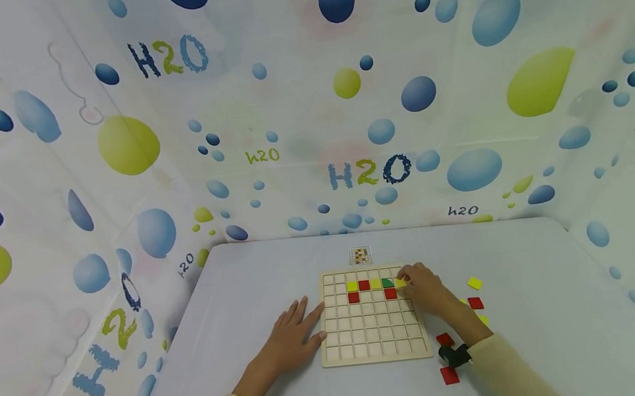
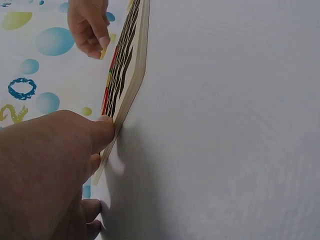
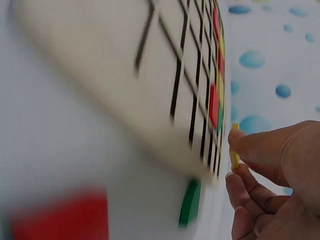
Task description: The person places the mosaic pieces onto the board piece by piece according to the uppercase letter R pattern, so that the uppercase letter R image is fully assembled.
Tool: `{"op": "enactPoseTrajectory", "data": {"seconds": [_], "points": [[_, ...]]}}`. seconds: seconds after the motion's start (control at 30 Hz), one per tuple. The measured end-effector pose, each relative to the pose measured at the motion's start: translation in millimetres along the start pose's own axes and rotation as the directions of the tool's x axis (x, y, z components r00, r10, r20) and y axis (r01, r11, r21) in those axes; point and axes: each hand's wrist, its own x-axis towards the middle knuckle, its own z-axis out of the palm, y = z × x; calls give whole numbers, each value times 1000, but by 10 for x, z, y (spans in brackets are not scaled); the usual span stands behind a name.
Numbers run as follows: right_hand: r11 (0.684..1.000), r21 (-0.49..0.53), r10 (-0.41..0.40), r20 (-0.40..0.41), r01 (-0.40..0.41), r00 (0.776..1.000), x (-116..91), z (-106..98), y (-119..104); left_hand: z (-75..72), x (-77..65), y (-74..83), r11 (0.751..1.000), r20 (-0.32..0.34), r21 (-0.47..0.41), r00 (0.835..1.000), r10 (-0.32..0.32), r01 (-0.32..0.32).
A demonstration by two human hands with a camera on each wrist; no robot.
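A wooden grid board (image 1: pixel 373 336) lies on the table. Between thumb and fingertips my right hand (image 1: pixel 427 289) pinches a yellow tile (image 3: pixel 235 160), just over the board's upper right cells. My left hand (image 1: pixel 291 335) rests at the board's left edge with its fingers spread, and the thumb and a fingertip touch the rim. One row on the board holds a yellow tile (image 1: pixel 352 286), a red tile (image 1: pixel 364 285), another yellow one and a green piece (image 1: pixel 387 283) with a curved edge. Two red tiles (image 1: pixel 390 293) sit in the row below.
A small printed card (image 1: pixel 360 255) with a coloured grid pattern lies beyond the board. Loose tiles lie to the right, among them a yellow tile (image 1: pixel 474 283), red tiles (image 1: pixel 449 375) and a green piece (image 3: pixel 190 204). A patterned curtain (image 1: pixel 298 100) surrounds the table.
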Motion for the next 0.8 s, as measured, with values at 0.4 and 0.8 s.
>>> {"op": "enactPoseTrajectory", "data": {"seconds": [0.4,0.8], "points": [[968,55,-247,81,243,966,-36,413,-563,13,11,-32,1000,-3,-3,1000,3,-3],[936,-57,-340,118,348,933,-43,557,-674,-1,5,-26,1000,9,-4,1000,11,-11]]}}
